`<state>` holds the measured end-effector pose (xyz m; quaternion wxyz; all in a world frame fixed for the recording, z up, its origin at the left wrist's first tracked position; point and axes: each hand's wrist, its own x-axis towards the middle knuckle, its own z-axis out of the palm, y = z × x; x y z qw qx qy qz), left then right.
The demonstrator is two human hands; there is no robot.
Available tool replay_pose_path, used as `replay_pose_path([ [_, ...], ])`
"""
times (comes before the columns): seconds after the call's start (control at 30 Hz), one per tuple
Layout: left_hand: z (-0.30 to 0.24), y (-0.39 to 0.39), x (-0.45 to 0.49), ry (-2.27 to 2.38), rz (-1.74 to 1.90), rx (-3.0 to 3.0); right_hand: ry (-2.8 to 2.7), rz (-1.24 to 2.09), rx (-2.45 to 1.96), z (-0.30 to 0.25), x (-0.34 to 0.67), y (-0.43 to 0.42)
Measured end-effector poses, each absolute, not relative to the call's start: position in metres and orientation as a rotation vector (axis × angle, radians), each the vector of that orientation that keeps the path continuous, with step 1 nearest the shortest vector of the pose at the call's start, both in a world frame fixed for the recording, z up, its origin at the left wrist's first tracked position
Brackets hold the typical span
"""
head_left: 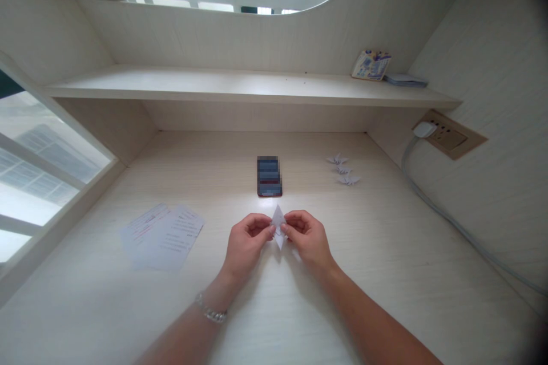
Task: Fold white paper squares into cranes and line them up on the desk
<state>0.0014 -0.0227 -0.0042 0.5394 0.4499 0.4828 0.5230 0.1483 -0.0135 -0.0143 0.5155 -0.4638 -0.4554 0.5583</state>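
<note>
A small white folded paper piece [278, 222], pointed at top and bottom, is held over the middle of the pale wooden desk [385, 274]. My left hand [247, 242] pinches its left side with curled fingers. My right hand [309, 238] pinches its right side the same way. A bracelet sits on my left wrist. Just beyond my hands a phone [269, 176] lies flat on the desk. Three small folded paper cranes [343, 170] stand in a row to the right of the phone.
Printed paper sheets [165, 235] lie on the desk at the left. A shelf [214, 88] above carries a small card pack [371, 64] and a flat item. A wall socket [447, 136] with a plug and grey cable [454, 219] is on the right wall.
</note>
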Motion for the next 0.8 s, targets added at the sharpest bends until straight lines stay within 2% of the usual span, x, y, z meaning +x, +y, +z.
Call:
replay_pose_path([
  [0.57,-0.0023,-0.0241,-0.0025,1.21,1.193,1.336,-1.264,1.34,-1.085,-0.0127,0.1497,-0.0139],
  [0.8,-0.0003,-0.023,-0.0033,1.118,1.173,1.099,-1.351,1.385,-1.103,-0.0107,0.1506,-0.0149],
])
